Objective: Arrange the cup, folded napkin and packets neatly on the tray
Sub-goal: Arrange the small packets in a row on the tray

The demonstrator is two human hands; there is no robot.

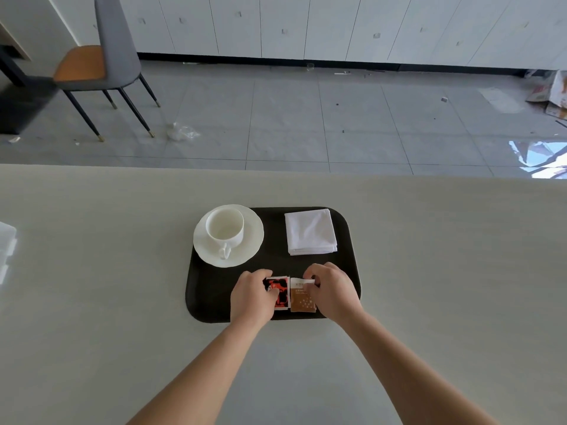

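Two packets lie side by side at the lower middle of the frame, on the near part of the dark tray. The red-and-black packet is on the left and the brown packet on the right, and their inner edges meet or nearly meet; a gap cannot be made out.

Each packet is set with its long axis running up the frame, away from the person. The red-and-black packet appears tipped a little off that line.

The pair is bracketed by the hands. The left hand is curled over the left edge of the red-and-black packet, with the thumb laid on its face. The upper right corner of the brown packet is pinched by the fingers of the right hand. Each packet is thus held by the hand nearer to it, and no reach across is called for.

Further up the frame, the cup stands upright on its saucer at the tray's upper left. The saucer overhangs the tray's rim slightly. The folded napkin is laid flat at the upper right, well apart from the packets.

The work seems nearly done. What remains is judged to be a small squaring of the packets, so that their lower ends are brought level and parallel with the tray's near edge.
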